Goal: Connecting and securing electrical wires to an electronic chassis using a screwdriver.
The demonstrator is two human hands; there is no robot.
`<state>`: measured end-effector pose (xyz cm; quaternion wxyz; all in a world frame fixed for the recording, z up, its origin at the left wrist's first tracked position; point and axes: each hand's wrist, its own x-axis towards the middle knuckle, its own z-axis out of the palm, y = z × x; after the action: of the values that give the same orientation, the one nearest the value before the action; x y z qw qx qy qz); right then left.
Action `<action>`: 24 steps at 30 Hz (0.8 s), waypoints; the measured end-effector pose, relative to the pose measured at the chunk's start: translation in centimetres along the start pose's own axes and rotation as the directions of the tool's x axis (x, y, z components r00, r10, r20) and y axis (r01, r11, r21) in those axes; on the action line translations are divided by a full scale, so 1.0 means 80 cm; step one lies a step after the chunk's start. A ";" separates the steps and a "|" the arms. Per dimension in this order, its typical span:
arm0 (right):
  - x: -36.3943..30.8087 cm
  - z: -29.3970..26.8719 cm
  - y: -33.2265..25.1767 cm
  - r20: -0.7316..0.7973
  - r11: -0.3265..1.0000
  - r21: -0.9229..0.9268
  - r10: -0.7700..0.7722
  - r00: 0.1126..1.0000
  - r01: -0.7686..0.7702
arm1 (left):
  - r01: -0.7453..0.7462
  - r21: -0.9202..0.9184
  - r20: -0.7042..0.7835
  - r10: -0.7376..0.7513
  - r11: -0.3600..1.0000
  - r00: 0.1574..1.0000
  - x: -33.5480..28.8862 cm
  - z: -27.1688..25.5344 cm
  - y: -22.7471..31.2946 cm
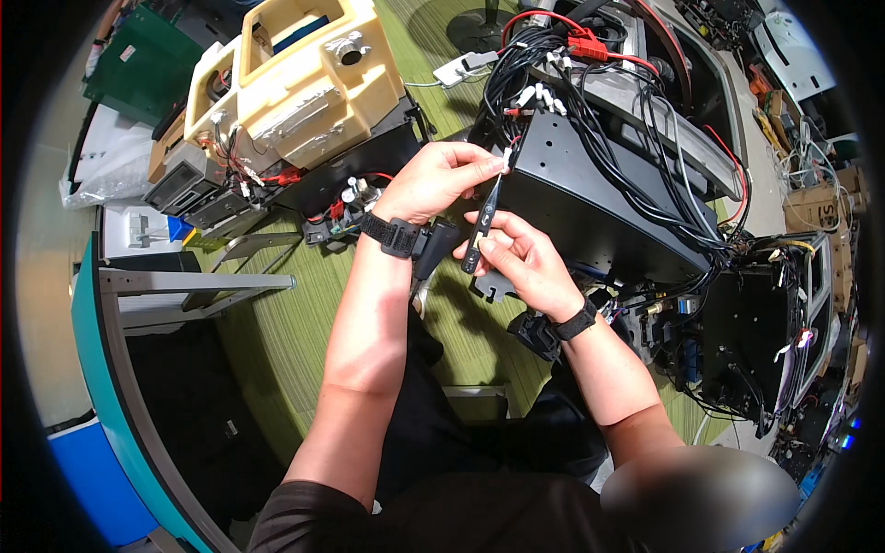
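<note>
My left hand (442, 177) pinches a small white connector (506, 158) between thumb and forefinger at the near left edge of a black metal box (613, 198). Just below it, my right hand (525, 263) is closed on slim black tweezers (484, 226). Their narrow tip points up and meets the connector, or lies right beside it; which of these I cannot tell. Thin wires run up from the connector toward a black cable bundle (590, 120) on the box. A black strap with a small device circles each wrist.
At upper left stands a cream plastic housing (304, 101) on dark equipment with loose wires. A teal-edged table (97, 323) curves along the left. Red clamps (587, 43) and cables lie at the top. Wired black units (747, 332) fill the right, above green carpet (286, 341).
</note>
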<state>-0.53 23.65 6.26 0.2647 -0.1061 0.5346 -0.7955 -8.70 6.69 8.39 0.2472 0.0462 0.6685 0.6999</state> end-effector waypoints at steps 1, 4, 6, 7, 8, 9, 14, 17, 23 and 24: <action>0.000 0.000 0.000 0.000 1.000 0.000 0.000 1.000 0.000 | 0.000 0.000 0.000 0.000 1.000 1.000 0.000 0.000 0.000; 0.000 0.001 0.000 -0.003 1.000 -0.004 -0.004 1.000 0.004 | -0.007 0.017 0.000 0.007 1.000 1.000 -0.001 -0.001 0.001; 0.000 0.001 0.000 -0.008 1.000 -0.011 0.001 1.000 -0.001 | -0.004 0.027 -0.005 0.004 1.000 1.000 -0.001 -0.001 0.000; 0.000 0.001 0.000 -0.008 1.000 -0.011 0.001 1.000 -0.001 | -0.004 0.027 -0.004 0.004 1.000 1.000 -0.001 -0.001 0.000; -0.001 0.001 0.000 -0.007 1.000 -0.016 -0.001 1.000 0.001 | -0.004 0.022 -0.004 0.004 1.000 1.000 -0.001 0.000 0.001; -0.001 0.001 0.000 -0.006 1.000 -0.022 -0.004 1.000 0.003 | -0.004 0.017 -0.004 0.004 1.000 1.000 -0.001 0.000 0.001; 0.000 0.001 0.001 -0.006 1.000 -0.021 -0.004 1.000 0.004 | -0.015 0.032 -0.006 0.016 0.999 1.000 0.000 0.000 -0.001; 0.000 0.001 0.003 -0.007 1.000 -0.010 -0.006 1.000 0.006 | -0.026 0.032 -0.003 0.026 0.999 1.000 0.001 0.000 -0.002; 0.000 0.005 0.004 0.019 1.000 0.009 0.006 1.000 -0.006 | -0.038 0.021 0.000 0.038 0.999 0.999 0.001 -0.002 -0.004; -0.001 0.006 0.005 0.051 1.000 0.009 0.009 0.999 -0.010 | -0.044 0.026 -0.011 0.044 0.999 0.999 0.001 -0.002 -0.004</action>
<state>-0.13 23.17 6.12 0.2827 -0.1227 0.5246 -0.7936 -8.72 6.55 8.04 0.2273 0.0601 0.6777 0.6967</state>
